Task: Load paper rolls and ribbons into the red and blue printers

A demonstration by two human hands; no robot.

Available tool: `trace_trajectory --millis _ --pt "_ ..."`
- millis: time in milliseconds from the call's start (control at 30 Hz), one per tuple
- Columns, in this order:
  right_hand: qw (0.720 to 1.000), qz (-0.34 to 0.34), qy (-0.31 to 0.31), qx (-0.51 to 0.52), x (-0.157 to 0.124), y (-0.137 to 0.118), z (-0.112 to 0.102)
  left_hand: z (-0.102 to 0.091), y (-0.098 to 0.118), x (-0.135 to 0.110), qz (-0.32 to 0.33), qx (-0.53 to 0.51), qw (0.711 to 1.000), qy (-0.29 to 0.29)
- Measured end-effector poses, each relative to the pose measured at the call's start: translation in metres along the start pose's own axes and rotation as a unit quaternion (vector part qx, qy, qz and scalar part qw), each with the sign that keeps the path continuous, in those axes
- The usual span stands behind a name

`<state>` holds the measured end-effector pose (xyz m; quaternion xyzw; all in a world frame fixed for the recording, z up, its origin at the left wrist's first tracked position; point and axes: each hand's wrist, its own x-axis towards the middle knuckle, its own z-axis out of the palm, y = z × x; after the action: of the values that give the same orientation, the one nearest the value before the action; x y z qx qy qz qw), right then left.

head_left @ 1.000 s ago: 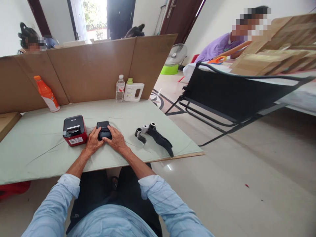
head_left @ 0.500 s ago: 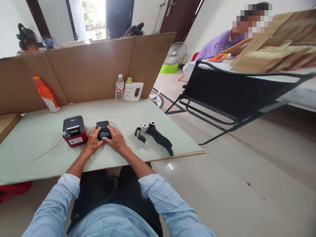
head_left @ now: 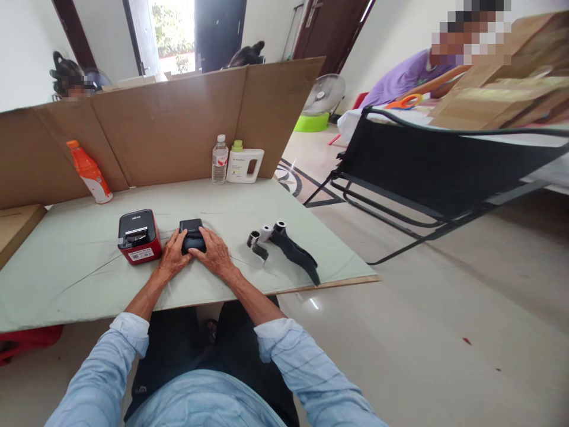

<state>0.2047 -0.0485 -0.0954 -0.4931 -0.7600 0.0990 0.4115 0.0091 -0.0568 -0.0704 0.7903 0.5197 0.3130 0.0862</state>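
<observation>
Left grip [head_left: 172, 258] and right grip [head_left: 216, 255] clasping small black device [head_left: 191, 228] near tabletop [head_left: 66, 267] front edge, beside red label printer [head_left: 138, 237].

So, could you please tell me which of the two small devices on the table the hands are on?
The all-black device, clasped between the left hand and the right hand. The red-bodied device stands just left of it, with no hand on it.

No legible text (printer label [head_left: 141, 254] blurred)

Glossy beige tile floor [head_left: 444, 308], white walls [head_left: 26, 53], dark wooden door [head_left: 331, 29] (daylight pours through the open doorway [head_left: 173, 29]), black folding chair frame [head_left: 435, 172].
</observation>
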Motion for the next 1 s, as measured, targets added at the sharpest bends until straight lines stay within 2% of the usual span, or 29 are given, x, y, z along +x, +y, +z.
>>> trace_trajectory --millis 300,733,1000 --pt "1.0 -0.01 0.016 -0.01 -0.004 0.007 0.005 0.003 0.004 -0.002 -0.009 -0.009 1.0 -0.009" --pt "1.0 -0.003 0.009 -0.009 -0.009 0.01 0.0 0.008 0.01 -0.007 -0.009 -0.008 1.0 -0.011" --pt "1.0 -0.023 -0.004 -0.005 -0.01 0.008 -0.001 0.008 0.013 -0.009 -0.017 -0.011 1.0 -0.009"
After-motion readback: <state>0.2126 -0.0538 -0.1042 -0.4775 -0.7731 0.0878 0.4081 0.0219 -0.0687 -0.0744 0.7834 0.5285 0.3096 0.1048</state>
